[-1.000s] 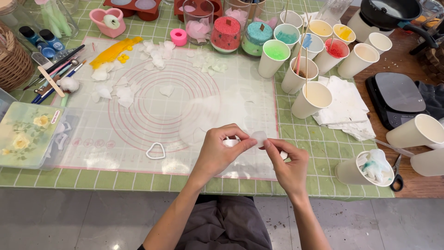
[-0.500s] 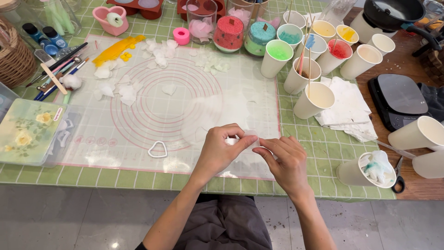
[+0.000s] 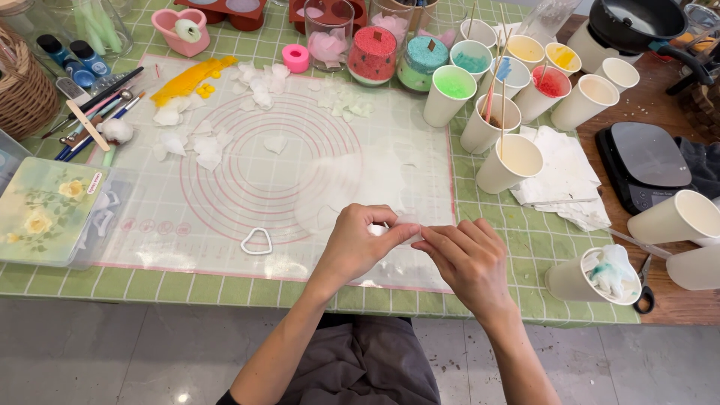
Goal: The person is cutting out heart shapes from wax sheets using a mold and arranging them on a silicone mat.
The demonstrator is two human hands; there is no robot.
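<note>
Pinching a small white wax piece (image 3: 396, 227) between them, the left hand (image 3: 358, 244) and right hand (image 3: 466, 259) are meeting at the near edge of a translucent silicone mat (image 3: 247, 172) printed with pink rings, both hands grasping the piece by their fingertips. Lying to the left is a flat rectangular box (image 3: 46, 210) with a pale green lid showing yellow roses. A white heart-shaped cutter (image 3: 256, 241) is resting on the mat near the left hand. Paper cups (image 3: 517, 161) holding coloured wax are standing far right, beside crumpled white tissues (image 3: 564, 180) and a glossy black scale (image 3: 646, 165).
</note>
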